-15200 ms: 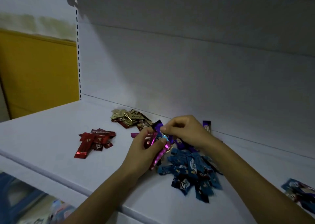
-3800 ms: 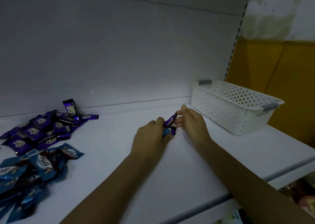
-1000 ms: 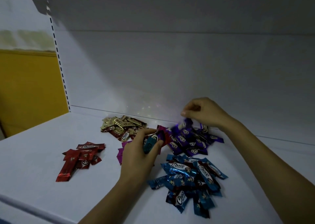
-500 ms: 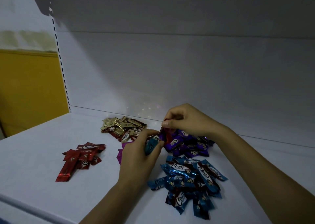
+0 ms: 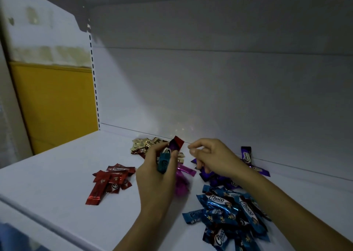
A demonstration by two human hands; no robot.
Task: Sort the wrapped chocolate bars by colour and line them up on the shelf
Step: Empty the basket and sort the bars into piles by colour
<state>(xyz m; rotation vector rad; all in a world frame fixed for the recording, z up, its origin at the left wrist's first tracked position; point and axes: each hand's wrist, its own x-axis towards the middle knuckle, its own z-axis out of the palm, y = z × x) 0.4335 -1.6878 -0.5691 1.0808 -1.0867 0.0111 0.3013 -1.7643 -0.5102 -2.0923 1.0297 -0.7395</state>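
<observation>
Holding a small bunch of wrapped bars point(image 5: 168, 156) upright, the left hand point(image 5: 158, 176) has its grip closed round them. A teal bar point(image 5: 163, 162) sits against the thumb, and a dark red-and-purple wrapper end point(image 5: 177, 144) sticks up above the fingertips. The right hand point(image 5: 214, 159) hovers just beside it, fingers curled, thumb and forefinger nearly meeting with nothing seen between them; its grip looks empty. On the white shelf point(image 5: 57, 184) lie sorted heaps: red bars point(image 5: 112, 178) at the left, gold bars point(image 5: 140, 145) behind the left hand, magenta bars point(image 5: 183, 180) partly hidden by it, purple bars point(image 5: 219, 178) beneath the right hand, and blue bars point(image 5: 229, 210) nearest the camera. One purple bar point(image 5: 246, 154) leans on the back panel point(image 5: 210, 98).
</observation>
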